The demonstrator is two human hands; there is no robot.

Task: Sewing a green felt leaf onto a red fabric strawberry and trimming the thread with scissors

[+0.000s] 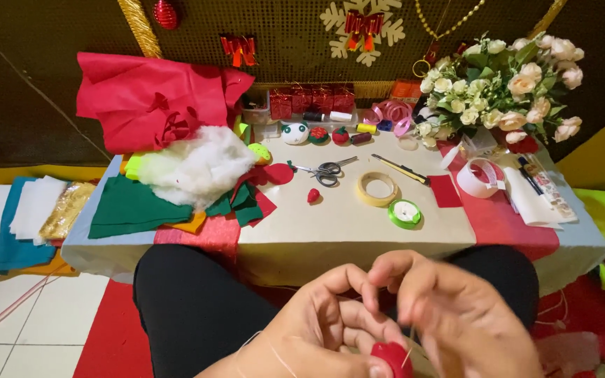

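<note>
Low in the head view, over my lap in black trousers, both hands work close together. My left hand [323,329] pinches a small red felt piece [393,357] between thumb and fingers. My right hand [456,315] is closed on a thin needle with pale thread beside that red piece; the thread trails off to the left. The needle itself is barely visible.
A low table [344,231] in front holds scissors [325,170], a tape roll [377,188], a green ribbon spool [405,213], white stuffing [197,166], green felt [131,208], red cloth [152,98], a small red felt piece [313,195] and a bouquet [505,91]. Folded fabrics [29,217] lie at left.
</note>
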